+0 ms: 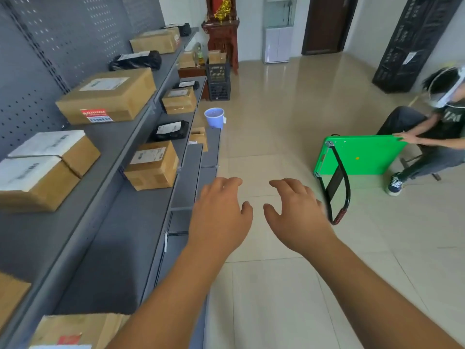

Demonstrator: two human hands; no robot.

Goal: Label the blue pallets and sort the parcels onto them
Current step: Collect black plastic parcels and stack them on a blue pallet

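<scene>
Parcels [105,95] on shelf [120,222] L, green cart [359,157] R

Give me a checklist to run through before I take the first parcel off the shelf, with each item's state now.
1. Left hand free: ok, open and empty.
2. Right hand free: ok, open and empty.
3. Parcel in sight: ok, cardboard box lies on the shelf beyond the left hand.
4. Blue pallets located: not ok, none in view.
5. Pallet labels ready: cannot tell, none in view.
6. Floor to the right passable: not ok, green cart is tilted on edge, held by a seated person.
</scene>
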